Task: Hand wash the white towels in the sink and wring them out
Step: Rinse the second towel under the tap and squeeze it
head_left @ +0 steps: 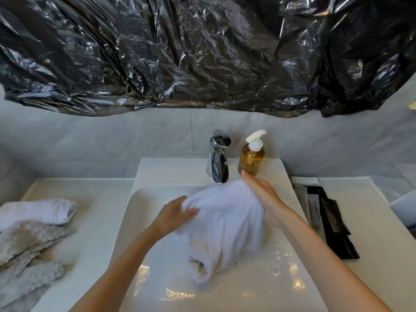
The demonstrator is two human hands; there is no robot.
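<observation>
White towel [221,224] is bunched over the sink [270,278], just below the tap [218,158]. Left hand [173,216] grips its edge, right hand [263,197] lies flat against it. An elbow swing could topple the soap bottle [251,157], I'd guess.

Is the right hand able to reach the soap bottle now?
Probably yes. The right hand lies on the white towel, fingertips just before the soap bottle, with nothing between, but it must let go of the towel first.
</observation>
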